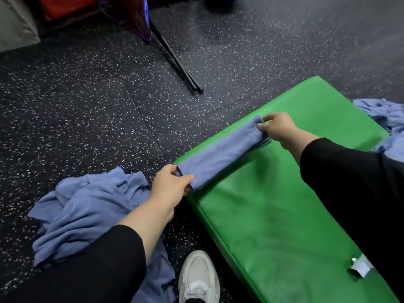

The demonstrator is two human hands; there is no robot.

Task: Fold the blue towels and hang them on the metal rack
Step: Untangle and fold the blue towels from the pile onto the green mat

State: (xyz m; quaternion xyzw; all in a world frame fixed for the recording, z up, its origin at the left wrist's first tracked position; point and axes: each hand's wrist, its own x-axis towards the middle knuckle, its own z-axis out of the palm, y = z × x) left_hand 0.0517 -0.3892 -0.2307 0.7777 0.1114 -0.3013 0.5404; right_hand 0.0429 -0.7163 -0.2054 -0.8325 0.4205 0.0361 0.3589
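A blue towel (220,152), folded into a long narrow strip, lies along the far edge of a green padded mat (273,204). My left hand (172,182) pinches its near-left end between thumb and fingers. My right hand (277,127) pinches the far-right end. A crumpled heap of blue towels (87,206) lies on the floor at the left, partly under my left sleeve. More blue towels (384,119) are bunched past the mat's right edge. No metal rack shows clearly in view.
Speckled black rubber floor (87,95) surrounds the mat. Two black rods (179,64) slant across the floor above the mat. A red object (65,7) and a grey block (15,25) sit at the top left. My white shoe (199,278) stands at the bottom.
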